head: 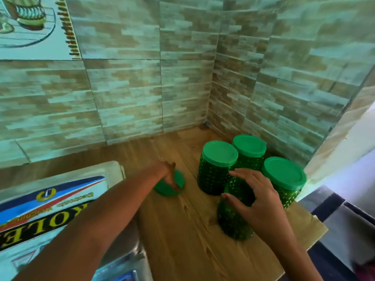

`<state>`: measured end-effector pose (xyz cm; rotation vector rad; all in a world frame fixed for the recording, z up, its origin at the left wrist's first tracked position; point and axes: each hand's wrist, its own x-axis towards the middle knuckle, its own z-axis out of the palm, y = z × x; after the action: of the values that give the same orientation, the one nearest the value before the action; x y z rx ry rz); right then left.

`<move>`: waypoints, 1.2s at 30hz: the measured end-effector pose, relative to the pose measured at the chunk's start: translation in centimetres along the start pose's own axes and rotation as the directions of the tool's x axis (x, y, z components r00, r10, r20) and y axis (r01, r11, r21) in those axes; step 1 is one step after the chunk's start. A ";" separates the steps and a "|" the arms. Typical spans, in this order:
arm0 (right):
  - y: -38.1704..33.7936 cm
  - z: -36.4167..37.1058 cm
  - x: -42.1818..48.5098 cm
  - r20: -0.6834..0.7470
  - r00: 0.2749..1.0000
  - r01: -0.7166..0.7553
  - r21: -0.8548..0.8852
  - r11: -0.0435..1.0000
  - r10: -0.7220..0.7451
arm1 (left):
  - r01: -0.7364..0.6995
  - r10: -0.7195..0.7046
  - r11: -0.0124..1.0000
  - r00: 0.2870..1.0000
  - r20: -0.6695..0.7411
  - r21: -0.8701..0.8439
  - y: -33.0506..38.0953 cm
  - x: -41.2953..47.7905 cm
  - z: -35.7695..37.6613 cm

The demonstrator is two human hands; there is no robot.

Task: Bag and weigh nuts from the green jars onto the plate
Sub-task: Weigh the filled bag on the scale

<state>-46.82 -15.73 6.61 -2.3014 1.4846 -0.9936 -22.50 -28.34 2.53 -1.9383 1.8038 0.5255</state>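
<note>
An open green studded plastic jar [233, 224] stands lidless on the pale wooden worktop [182, 230]; the right hand [261, 203] is clamped on its mouth, thumb on the near rim and fingers curved round the far side; whether it holds nuts cannot be told. Left of this jar and a little behind it, a round green plastic lid [162, 189] lies flat on the worktop; the left hand [168, 173] grips it from above, fingers curled over its edge. Just behind the open jar three matching green studded jars [217, 171] stand upright in a close cluster, each with its lid on. Far left of the jar sits a white printed cardboard box [50, 199].
</note>
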 end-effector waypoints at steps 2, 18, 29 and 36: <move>1.4 -0.5 0.4 0.010 1.000 -0.006 -0.003 1.000 0.006 | -0.003 0.004 0.999 0.999 0.042 -0.034 0.3 0.5 0.2; 8.5 2.3 -2.3 -0.069 0.983 -0.134 0.374 0.918 0.172 | -0.277 0.299 0.945 0.947 0.114 -0.175 3.5 -12.5 -10.1; 10.4 6.2 -4.6 -0.026 0.954 -0.242 0.517 0.821 0.298 | -0.386 0.472 0.880 0.784 -0.404 0.277 15.6 -12.1 -3.0; 11.1 6.8 -5.3 -0.007 0.961 -0.243 0.454 0.857 0.277 | -0.251 0.420 0.900 0.720 -0.552 0.357 16.4 -11.8 -1.6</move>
<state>-51.77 -17.34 -6.44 -1.7071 1.3666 -1.1997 -39.75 -20.30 9.47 -1.7046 2.5146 -0.3010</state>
